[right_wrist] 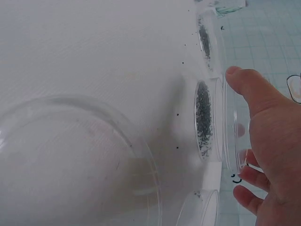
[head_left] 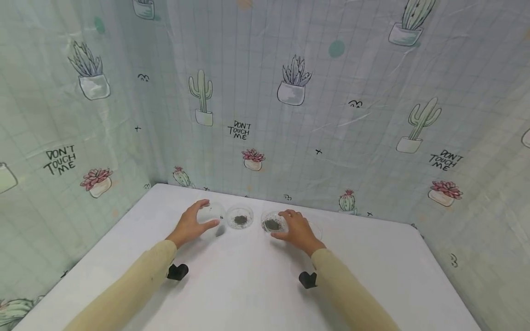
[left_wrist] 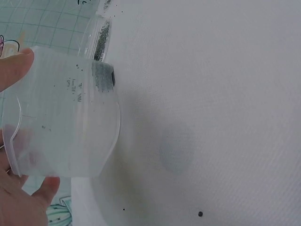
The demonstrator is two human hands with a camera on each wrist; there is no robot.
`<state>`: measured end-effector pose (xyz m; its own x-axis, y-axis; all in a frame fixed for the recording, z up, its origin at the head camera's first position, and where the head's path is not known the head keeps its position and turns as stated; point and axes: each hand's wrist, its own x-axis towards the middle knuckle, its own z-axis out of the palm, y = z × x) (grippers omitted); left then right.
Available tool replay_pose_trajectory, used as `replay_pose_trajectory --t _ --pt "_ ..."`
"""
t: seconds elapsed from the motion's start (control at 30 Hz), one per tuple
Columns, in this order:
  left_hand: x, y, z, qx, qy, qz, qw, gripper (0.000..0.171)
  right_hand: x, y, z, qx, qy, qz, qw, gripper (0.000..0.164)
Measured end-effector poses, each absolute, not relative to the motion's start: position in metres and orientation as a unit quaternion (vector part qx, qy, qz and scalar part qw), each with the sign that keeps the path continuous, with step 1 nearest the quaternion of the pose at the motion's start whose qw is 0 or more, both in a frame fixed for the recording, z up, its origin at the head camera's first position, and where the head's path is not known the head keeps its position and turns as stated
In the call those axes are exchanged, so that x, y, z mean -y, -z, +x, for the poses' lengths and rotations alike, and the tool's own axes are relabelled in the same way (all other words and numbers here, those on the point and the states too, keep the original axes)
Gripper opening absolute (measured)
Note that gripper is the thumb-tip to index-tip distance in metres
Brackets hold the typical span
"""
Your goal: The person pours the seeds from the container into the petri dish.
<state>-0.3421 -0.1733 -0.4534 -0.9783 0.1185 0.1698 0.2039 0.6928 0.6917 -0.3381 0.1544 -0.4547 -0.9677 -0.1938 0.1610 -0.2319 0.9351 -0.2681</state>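
My left hand [head_left: 191,225] grips a clear plastic cup [left_wrist: 56,113], tilted over the table, with thumb and fingers on opposite sides of it. A few dark grains cling to its inner wall and a dark patch shows at its base. To the cup's right sits a petri dish [head_left: 240,225] with a small heap of dark granules. Farther right is a second petri dish [head_left: 265,228], holding more dark granules [right_wrist: 203,117]. Over this one, my right hand [head_left: 299,230] holds a clear petri dish lid [right_wrist: 230,127] by its edge between thumb and fingers.
Another clear round dish [head_left: 318,231] lies to the right, partly behind my right wrist; a large clear rim [right_wrist: 141,146] fills the right wrist view's lower left. Stray grains [left_wrist: 200,213] dot the white table [head_left: 248,285]. A patterned curtain [head_left: 265,174] borders the table.
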Motion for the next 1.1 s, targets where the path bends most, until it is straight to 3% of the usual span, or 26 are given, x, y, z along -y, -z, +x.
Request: replay_pose_trajectory --t 0.27,0.57,1.1 --pt "0.172 0.448 -0.343 0.919 0.379 -0.086 0.058 0.084 -0.149 0.453 -0.352 0.981 -0.123 0.122 0.086 0.071" --pt "0.174 0.453 -0.344 0.923 0.374 -0.079 0.039 0.084 -0.142 0.458 -0.359 0.987 -0.113 0.104 0.039 0.073" --pt "0.174 0.456 -0.341 0.92 0.378 -0.084 0.05 0.085 -0.138 0.464 -0.361 0.985 -0.128 0.109 0.043 0.07"
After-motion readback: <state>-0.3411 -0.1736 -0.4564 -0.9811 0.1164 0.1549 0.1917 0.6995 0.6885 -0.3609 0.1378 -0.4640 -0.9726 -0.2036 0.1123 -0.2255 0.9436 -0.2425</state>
